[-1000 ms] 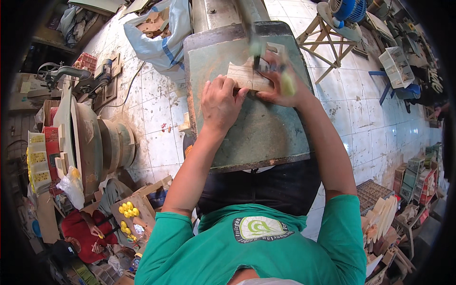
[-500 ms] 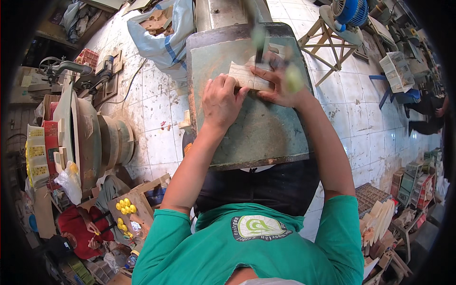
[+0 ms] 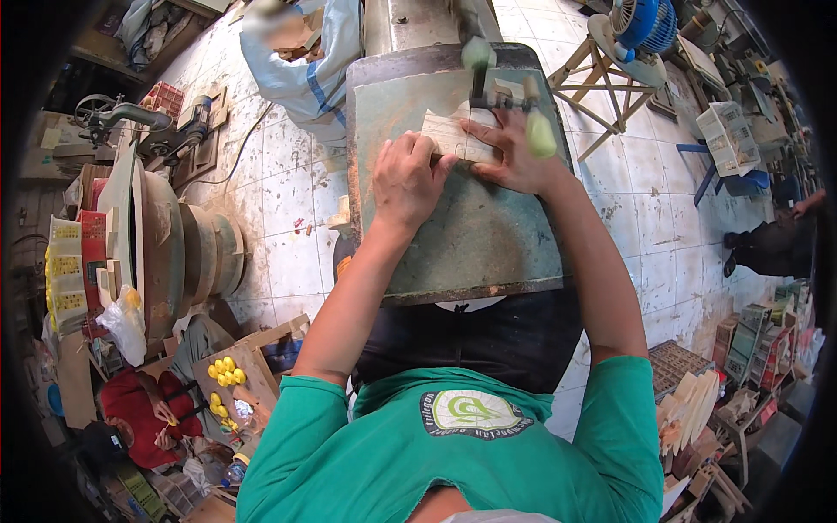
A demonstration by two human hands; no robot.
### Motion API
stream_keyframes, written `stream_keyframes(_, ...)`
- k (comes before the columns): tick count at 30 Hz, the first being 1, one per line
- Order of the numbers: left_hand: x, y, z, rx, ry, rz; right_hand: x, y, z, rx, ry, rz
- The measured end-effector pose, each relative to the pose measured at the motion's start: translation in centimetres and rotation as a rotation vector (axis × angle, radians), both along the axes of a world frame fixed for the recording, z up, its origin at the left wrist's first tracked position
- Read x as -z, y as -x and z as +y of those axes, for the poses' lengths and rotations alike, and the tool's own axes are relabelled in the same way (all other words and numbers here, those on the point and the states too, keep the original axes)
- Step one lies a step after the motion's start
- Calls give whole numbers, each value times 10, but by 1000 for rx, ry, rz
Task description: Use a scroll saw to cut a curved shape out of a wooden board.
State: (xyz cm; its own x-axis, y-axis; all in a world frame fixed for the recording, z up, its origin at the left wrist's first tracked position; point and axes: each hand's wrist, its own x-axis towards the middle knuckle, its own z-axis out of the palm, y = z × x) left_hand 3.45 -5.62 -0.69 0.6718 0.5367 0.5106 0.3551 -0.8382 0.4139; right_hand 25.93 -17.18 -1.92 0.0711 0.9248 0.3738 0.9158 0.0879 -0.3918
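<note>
A pale wooden block [image 3: 447,134] with visible grain and a curved cut in its far edge lies flat on the green metal table [image 3: 471,235] of what looks like a band saw. My left hand [image 3: 405,179] grips its left end, fingertips on the edge and thumb at the near corner. On the right end, my right hand [image 3: 521,159] holds it, with fingers over the top and thumb along the near side. The saw's guide arm, with a green knob [image 3: 478,54] and a pale green handle [image 3: 540,135], hangs over the block and partly hides my right fingers.
A white sack [image 3: 305,87] of wood offcuts stands beyond the table's left side. A blue fan [image 3: 643,24] sits on a wooden stool at right. Another person in red [image 3: 153,418] sits at lower left near yellow pieces [image 3: 227,373]; a person in dark clothes [image 3: 772,248] is at far right.
Both hands keep their grip, and the block has turned slightly beside the guide arm. At far right, the person in dark clothes has come further into view. A blur now shows over the sack.
</note>
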Motion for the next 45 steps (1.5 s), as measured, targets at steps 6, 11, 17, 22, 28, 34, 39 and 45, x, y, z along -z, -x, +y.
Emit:
stream_keyframes(6,4,3,3,7,-77,-47,1,7,-3,59,24,1)
stream_keyframes(11,3,18,2,-46,190,-117,-20,29,-26,237,122,-60)
stream_keyframes(17,-7,60,-12,-18,434,-86,-53,87,-87,657,281,-175)
stream_keyframes(22,-14,82,-40,55,514,-75,-95,138,-135,571,383,-1)
stream_keyframes(28,-23,92,-103,77,305,121,-107,134,-144,471,576,311)
stream_keyframes(34,-33,81,-167,96,298,343,-67,115,-111,208,-11,-36)
stream_keyframes(39,-30,73,-168,83,300,432,-68,116,-108,250,197,-39)
stream_keyframes(45,-24,84,-137,403,227,201,-78,113,-113,372,315,-119)
